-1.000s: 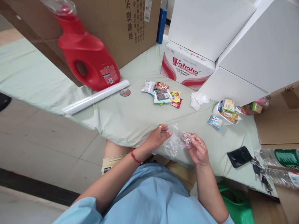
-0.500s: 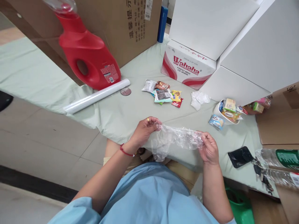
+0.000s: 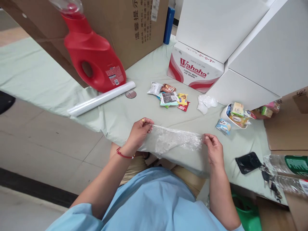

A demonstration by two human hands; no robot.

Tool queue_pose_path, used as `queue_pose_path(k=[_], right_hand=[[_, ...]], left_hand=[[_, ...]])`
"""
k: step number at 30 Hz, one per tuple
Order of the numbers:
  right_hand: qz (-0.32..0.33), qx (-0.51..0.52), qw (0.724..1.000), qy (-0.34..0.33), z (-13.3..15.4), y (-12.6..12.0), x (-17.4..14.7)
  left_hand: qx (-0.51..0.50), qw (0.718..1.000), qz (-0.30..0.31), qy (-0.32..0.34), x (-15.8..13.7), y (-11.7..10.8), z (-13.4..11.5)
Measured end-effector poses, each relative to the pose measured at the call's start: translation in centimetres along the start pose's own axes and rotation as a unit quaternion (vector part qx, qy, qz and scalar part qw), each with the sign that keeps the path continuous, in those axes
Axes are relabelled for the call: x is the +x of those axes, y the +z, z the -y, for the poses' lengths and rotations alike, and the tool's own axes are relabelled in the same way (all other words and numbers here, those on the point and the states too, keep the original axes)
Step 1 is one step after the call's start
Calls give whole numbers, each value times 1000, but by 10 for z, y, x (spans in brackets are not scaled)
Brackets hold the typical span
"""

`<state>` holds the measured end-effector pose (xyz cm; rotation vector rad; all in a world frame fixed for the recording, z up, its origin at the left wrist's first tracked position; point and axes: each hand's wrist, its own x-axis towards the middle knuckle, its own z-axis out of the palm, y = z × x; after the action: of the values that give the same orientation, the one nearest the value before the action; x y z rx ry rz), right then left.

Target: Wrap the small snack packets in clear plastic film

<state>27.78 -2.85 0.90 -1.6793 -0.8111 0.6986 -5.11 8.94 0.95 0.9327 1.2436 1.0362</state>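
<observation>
A sheet of clear plastic film (image 3: pixel 176 139) is stretched between my two hands, over the near edge of the cloth-covered table (image 3: pixel 115 112). My left hand (image 3: pixel 141 131) pinches its left end between thumb and fingers. At the right end, my right hand (image 3: pixel 213 146) pinches the other side. Crumpled folds run through the middle of the film, and its upper edge is pulled fairly straight. Beyond it lies a small pile of wrapped snacks (image 3: pixel 168 98). Right of these is a crumpled piece of clear plastic (image 3: pixel 206 102).
A white roll (image 3: pixel 102 98) and a metal disc (image 3: pixel 131 94) lie left, before a red jug (image 3: pixel 96 57). At right stand a white bowl of snacks (image 3: pixel 240 126), a black wallet-like item (image 3: pixel 248 162), keys (image 3: pixel 269 179) and plastic bottles (image 3: pixel 276 163). Boxes (image 3: pixel 194 69) line the back.
My left hand has moved left, drawing the film wider and flatter between my hands. The hanging bunched part at the left has spread out. My right hand has barely moved.
</observation>
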Motion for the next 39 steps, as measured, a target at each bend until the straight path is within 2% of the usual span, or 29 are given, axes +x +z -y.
queue_pose_path(k=[3,6,8,10,13,16,21,24,27,29,32,34,35,37,39], right_hand=[[-36,-93,989,-110,15,8,-3],[34,-153,965,-210,30,24,-2],[94,-184,951,-228,32,37,2],[147,-206,943,-218,26,49,9],[193,-214,935,-207,15,56,15],[188,-184,936,-235,15,47,17],[164,-153,934,-277,21,16,22],[167,-156,932,-281,13,-2,27],[178,-174,926,-283,-4,-13,30],[186,-187,922,-283,-15,-15,31],[197,-188,920,-282,-28,-14,31],[199,-180,921,-281,-32,-10,31],[199,-177,922,-281,-33,-9,32],[196,-169,923,-284,-32,-5,33],[197,-165,921,-292,-30,-3,35]], left_hand=[[21,1000,3,-4,-1,4,4],[24,1000,1,0,-3,6,4],[26,1000,0,6,-3,6,2],[33,999,-2,14,-3,3,1],[31,999,-20,23,-2,-5,1],[6,998,-54,13,0,-13,4],[-22,994,-108,1,5,-16,9],[-17,992,-124,-1,6,-19,9],[27,991,-129,-11,1,-30,11],[106,985,-133,-6,-4,-40,13],[283,944,-156,66,-14,-55,10],[387,894,-154,168,-19,-59,2],[425,867,-134,223,-20,-59,-4],[478,820,-40,313,-20,-51,-16],[497,784,103,358,-16,-34,-26]])
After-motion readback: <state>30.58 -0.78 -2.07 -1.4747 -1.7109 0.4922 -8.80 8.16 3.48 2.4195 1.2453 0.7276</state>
